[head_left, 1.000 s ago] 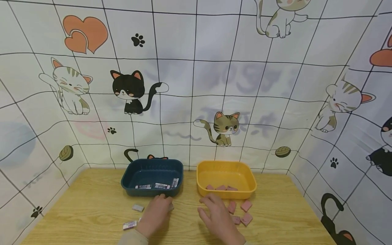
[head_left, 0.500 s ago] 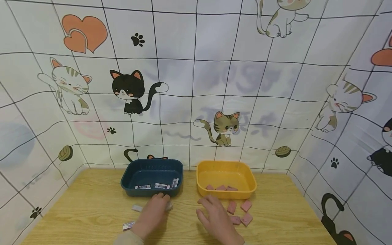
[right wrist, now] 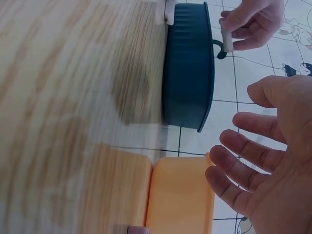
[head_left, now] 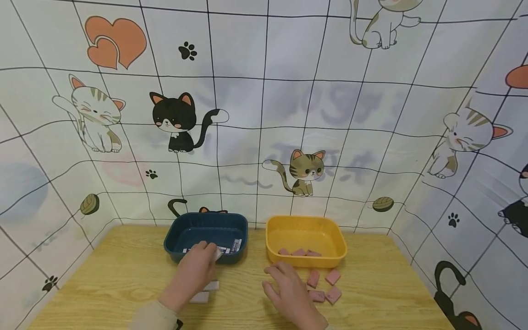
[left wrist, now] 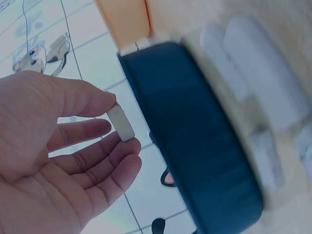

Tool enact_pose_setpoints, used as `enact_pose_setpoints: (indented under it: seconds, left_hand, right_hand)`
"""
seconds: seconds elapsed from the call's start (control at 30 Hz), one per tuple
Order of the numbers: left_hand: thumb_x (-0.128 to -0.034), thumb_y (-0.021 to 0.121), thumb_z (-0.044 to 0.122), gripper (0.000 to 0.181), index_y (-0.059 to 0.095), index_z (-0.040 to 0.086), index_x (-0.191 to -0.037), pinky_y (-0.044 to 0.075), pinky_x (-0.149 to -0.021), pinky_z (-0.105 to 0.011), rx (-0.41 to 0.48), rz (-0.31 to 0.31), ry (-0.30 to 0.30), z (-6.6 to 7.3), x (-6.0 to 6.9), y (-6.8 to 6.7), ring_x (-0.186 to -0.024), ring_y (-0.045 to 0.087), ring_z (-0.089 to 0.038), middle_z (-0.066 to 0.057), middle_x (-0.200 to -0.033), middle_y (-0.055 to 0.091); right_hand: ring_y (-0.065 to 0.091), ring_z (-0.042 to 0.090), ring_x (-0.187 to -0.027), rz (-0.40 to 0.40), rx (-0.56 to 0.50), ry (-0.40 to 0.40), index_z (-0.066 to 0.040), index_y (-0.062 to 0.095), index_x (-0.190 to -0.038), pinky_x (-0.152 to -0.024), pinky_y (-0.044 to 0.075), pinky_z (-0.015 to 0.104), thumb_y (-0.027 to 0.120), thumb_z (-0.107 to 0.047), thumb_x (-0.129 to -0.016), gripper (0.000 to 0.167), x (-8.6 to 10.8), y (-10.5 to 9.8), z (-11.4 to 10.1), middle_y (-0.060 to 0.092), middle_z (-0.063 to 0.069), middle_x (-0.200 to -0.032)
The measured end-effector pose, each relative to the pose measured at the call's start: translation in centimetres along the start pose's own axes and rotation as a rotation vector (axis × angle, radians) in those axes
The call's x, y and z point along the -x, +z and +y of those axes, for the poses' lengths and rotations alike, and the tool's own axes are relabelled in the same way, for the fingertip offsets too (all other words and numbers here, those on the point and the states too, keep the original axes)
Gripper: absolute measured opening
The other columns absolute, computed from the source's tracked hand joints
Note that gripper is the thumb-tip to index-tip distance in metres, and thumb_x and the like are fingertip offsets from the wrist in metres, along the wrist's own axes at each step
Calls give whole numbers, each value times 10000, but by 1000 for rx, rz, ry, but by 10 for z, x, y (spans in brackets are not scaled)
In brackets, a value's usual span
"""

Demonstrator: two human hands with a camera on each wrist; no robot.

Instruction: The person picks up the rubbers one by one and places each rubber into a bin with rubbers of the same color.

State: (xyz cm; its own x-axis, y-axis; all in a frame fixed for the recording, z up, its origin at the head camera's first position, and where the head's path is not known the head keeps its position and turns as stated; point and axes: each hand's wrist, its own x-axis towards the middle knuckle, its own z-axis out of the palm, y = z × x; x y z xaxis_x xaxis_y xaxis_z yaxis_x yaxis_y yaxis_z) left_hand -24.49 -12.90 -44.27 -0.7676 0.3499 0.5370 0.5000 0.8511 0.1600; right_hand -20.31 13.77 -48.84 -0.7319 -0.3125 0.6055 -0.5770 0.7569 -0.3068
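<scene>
Pinched between the thumb and fingertips of the left hand (head_left: 195, 266) is 1 small pale block (left wrist: 121, 123), its far edge showing past the fingers; the left wrist view has it raised above the rim of the dark blue tray (head_left: 206, 221) and apart from it, while from the head it appears over the tray's near side. Inside that tray lie flat pieces with white and dark labels (head_left: 236, 245), partly hidden by the hand. The right hand (head_left: 290, 293) holds nothing: its fingers are spread and gently bent, with the palm turned toward the left hand's side. It is poised in front of the yellow tray (head_left: 305, 262), where 3 pink pieces (head_left: 299, 252) show just above the near rim. Just right of this hand, 4 pink blocks (head_left: 333, 295) lie near 1 another on the wood-grain table (head_left: 243, 307). Beneath the left forearm, which wears a beige sleeve (head_left: 153, 316), 2 pale blocks (head_left: 200, 298) show on the table; in the left wrist view the pale shapes there are blurred. The trays stand side by side with a gap between them, and behind rises a white cloth (head_left: 243, 50) with black grid lines and cartoon cats (head_left: 174, 123)
</scene>
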Motion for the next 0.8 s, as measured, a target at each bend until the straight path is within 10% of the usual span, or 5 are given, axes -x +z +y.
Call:
enact_pose_setpoints:
  seconds: [0.8]
  left_hand:
    - [-808, 708, -66, 196, 618, -68, -983, 554, -704, -495, -52, -164, -147, -76, -37, -5, -748, 623, -341, -192, -817, 601]
  right_hand:
    - [588, 129, -990, -52, -46, -49, -120, 717, -1087, -854, 546, 340, 748, -159, -920, 175, -13, -5, -21, 623, -34, -1074]
